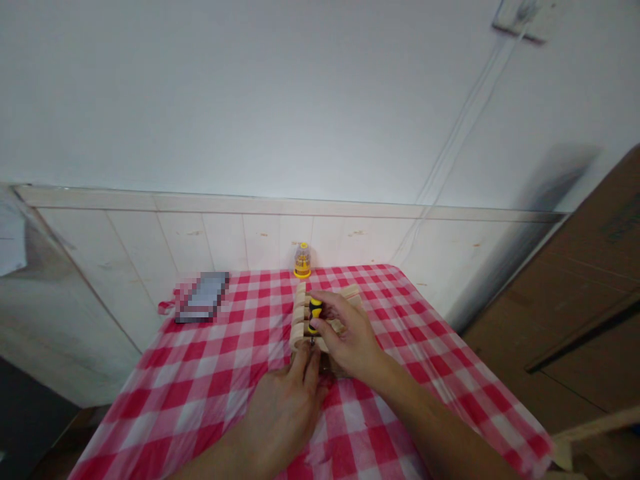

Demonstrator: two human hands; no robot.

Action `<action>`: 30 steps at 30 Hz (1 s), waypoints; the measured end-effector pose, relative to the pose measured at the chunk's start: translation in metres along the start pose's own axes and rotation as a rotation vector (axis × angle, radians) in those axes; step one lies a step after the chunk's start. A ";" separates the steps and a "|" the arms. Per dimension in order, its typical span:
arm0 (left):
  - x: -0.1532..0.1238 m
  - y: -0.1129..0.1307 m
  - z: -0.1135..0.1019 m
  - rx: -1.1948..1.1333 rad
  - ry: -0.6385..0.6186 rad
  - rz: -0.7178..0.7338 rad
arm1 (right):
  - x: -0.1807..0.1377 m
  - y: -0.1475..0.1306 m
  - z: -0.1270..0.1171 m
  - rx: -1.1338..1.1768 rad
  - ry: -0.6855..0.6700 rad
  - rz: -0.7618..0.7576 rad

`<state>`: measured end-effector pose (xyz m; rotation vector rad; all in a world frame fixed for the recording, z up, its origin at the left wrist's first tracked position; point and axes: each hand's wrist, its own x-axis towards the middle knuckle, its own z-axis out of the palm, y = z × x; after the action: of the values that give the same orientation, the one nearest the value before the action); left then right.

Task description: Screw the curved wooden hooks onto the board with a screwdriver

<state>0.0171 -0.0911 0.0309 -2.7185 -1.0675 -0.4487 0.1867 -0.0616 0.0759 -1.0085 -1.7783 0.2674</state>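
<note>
A slatted wooden piece (301, 313) lies in the middle of a table with a red and white checked cloth (215, 373). My right hand (347, 340) is closed round a black and yellow screwdriver (315, 316), held upright with its tip down on the near end of the wooden piece. My left hand (285, 407) rests on the cloth just in front, its fingers stretched forward and pressing the near end of the wood beside the screwdriver tip. Part of the wooden piece is hidden behind my right hand.
A small yellow-based clear container (302, 260) stands at the table's far edge. A dark flat object (201, 297), blurred out, lies at the far left corner. A tiled wall runs behind the table. A brown wooden panel (585, 300) stands to the right.
</note>
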 end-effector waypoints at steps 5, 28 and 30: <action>0.000 0.000 0.002 0.017 0.007 0.011 | 0.000 0.000 0.000 -0.014 0.004 -0.014; -0.001 0.000 0.001 -0.021 -0.010 -0.005 | 0.001 0.000 0.000 -0.067 0.034 -0.145; -0.001 -0.001 0.001 -0.023 -0.013 0.012 | 0.002 0.001 0.000 -0.060 0.044 -0.164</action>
<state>0.0165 -0.0908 0.0293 -2.7495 -1.0557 -0.4447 0.1870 -0.0600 0.0767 -0.8977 -1.8264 0.0888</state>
